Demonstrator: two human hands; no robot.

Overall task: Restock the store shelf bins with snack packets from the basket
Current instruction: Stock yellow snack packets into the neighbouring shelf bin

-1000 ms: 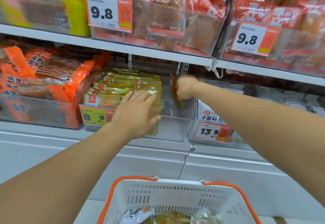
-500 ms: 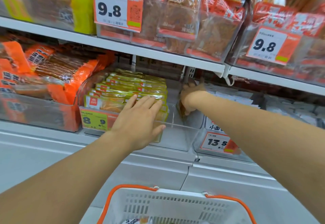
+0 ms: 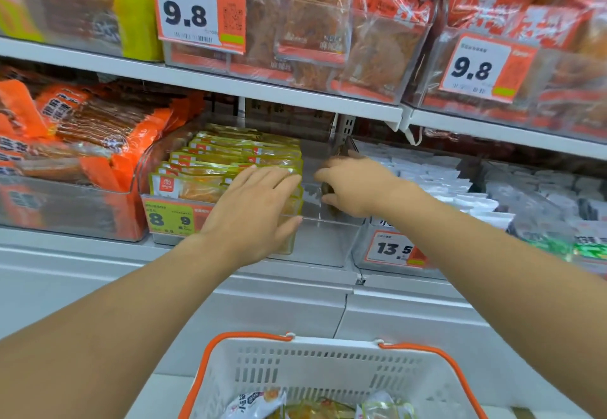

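Observation:
A clear plastic bin [image 3: 323,244] on the middle shelf holds a row of yellow-green snack packets [image 3: 230,159] in its left half. My left hand [image 3: 253,208] lies flat with straight fingers against the right side of that row. My right hand [image 3: 354,185] reaches into the right half of the bin with curled fingers gripping a dark packet [image 3: 345,150], which is mostly hidden behind the hand. Below, the white basket [image 3: 328,369] with orange handles holds a few snack packets [image 3: 259,402] at the frame's bottom edge.
Orange packets [image 3: 82,129] fill the bin to the left, white packets [image 3: 437,178] the bin to the right. The upper shelf [image 3: 262,90] overhangs closely, carrying red snack bags and 9.8 price tags. A white shelf ledge [image 3: 262,287] runs under the bins.
My right hand has come down and leftward inside the bin with the packet. My left hand stays against the yellow-green row. The camera has shifted, showing more of the basket than half a second ago.

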